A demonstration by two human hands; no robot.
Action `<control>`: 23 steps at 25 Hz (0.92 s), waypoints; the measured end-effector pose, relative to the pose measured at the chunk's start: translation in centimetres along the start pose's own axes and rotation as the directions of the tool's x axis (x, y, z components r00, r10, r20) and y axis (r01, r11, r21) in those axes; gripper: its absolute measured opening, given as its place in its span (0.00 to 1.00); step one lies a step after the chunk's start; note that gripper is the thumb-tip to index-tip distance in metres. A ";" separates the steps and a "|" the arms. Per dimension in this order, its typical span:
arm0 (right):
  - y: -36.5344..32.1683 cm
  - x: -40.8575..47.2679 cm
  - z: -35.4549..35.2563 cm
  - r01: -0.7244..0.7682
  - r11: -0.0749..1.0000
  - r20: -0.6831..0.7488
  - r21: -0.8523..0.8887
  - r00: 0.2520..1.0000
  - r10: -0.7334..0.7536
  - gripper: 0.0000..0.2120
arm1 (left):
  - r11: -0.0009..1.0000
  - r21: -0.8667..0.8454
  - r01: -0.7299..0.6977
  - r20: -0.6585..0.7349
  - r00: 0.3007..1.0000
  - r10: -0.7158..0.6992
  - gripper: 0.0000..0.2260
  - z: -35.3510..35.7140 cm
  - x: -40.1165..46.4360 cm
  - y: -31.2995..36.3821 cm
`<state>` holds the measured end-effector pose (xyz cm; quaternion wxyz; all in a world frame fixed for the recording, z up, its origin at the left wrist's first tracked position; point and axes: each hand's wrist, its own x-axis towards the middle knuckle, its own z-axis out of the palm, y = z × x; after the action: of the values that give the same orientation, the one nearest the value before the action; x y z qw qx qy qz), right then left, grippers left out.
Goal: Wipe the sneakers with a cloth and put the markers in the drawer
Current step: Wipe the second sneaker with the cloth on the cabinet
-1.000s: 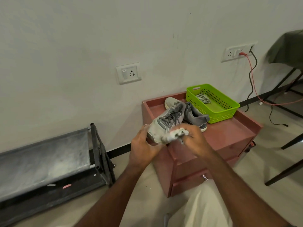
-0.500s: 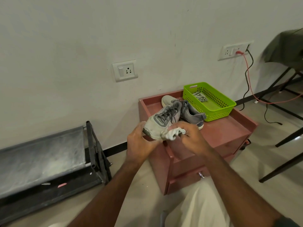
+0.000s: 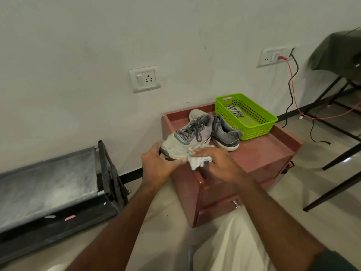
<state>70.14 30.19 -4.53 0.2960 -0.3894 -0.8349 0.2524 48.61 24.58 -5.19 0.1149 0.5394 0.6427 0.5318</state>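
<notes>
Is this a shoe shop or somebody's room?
Probably an ordinary room, not a shop: a small drawer cabinet against a plain wall, wall sockets, and only one pair of sneakers.

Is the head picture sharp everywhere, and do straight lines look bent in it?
Head view: the sneaker and cloth are fairly sharp; the right edge near the draped chair is smeared; the wide lens bows the wall edges; light is soft and even, without glare.

No readable text, labels, brands or numbers on any item in view.
</notes>
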 end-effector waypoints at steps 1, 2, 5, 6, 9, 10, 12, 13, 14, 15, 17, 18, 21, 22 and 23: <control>0.9 -0.4 -1.0 -0.113 0.993 -0.078 -0.029 0.991 0.110 0.25 | 1.000 0.000 0.022 -0.008 1.000 -0.022 0.35 0.1 0.1 0.0; 1.0 -0.7 -1.5 -0.191 0.982 -0.171 0.000 0.967 0.188 0.24 | 0.999 0.004 0.048 -0.012 0.999 -0.048 0.37 0.1 0.2 -0.1; -2.7 0.4 0.3 0.053 0.994 -0.227 0.100 0.973 -0.029 0.25 | 0.994 -0.008 0.112 -0.036 0.993 -0.112 0.28 0.1 0.8 -0.3; -4.2 0.8 1.7 0.156 0.982 -0.169 0.109 0.976 -0.136 0.29 | 0.996 0.007 0.086 -0.040 0.995 -0.086 0.23 0.1 0.9 -0.4; -4.7 1.4 4.5 0.241 0.967 -0.050 0.087 0.970 -0.238 0.37 | 0.998 0.060 0.029 -0.029 0.999 -0.027 0.18 -0.1 0.8 -0.7; -3.5 1.7 4.4 0.212 0.975 -0.072 0.064 0.976 -0.208 0.35 | 0.997 0.044 0.061 -0.026 0.998 -0.059 0.20 -0.4 0.8 -0.7; -0.9 2.1 3.4 0.102 0.994 -0.123 -0.041 0.987 -0.106 0.30 | 0.991 0.018 0.132 -0.028 0.991 -0.131 0.28 -0.6 0.4 -0.6; -0.1 2.2 3.0 0.044 0.995 -0.153 -0.085 0.987 -0.057 0.29 | 0.990 0.017 0.141 -0.010 0.990 -0.140 0.33 -0.5 0.2 -0.5; 0.3 2.3 2.8 -0.010 0.994 -0.201 -0.109 0.980 -0.013 0.28 | 0.991 0.011 0.131 0.008 0.991 -0.131 0.36 -0.3 0.0 -0.6; 0.2 2.4 2.8 -0.055 0.993 -0.266 -0.107 0.964 0.024 0.29 | 0.994 0.000 0.107 0.024 0.994 -0.107 0.37 -0.2 -0.2 -0.6; -1.2 2.0 2.6 -0.054 0.998 -0.390 -0.037 0.920 0.035 0.30 | 1.000 -0.004 0.002 0.059 0.998 -0.002 0.36 0.2 -0.8 -0.3; -2.1 1.7 2.5 0.005 1.000 -0.404 0.001 0.915 -0.004 0.31 | 0.999 0.018 -0.049 0.079 0.996 0.048 0.36 0.4 -1.1 -0.2; -4.5 1.5 3.0 0.142 0.986 -0.303 0.087 0.946 -0.110 0.30 | 0.988 0.039 -0.146 0.103 0.985 0.142 0.36 0.8 -1.2 0.5; -4.9 1.7 3.4 0.150 0.983 -0.258 0.104 0.959 -0.119 0.29 | 0.990 0.022 -0.141 0.095 0.986 0.139 0.34 0.7 -1.1 0.8; -5.2 1.9 3.8 0.142 0.981 -0.209 0.131 0.971 -0.113 0.29 | 0.994 0.004 -0.113 0.082 0.990 0.113 0.34 0.6 -1.1 1.1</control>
<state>63.92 27.97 -3.25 0.4217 -0.3358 -0.8036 0.2522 50.11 23.90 -5.00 0.1084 0.5966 0.6080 0.5124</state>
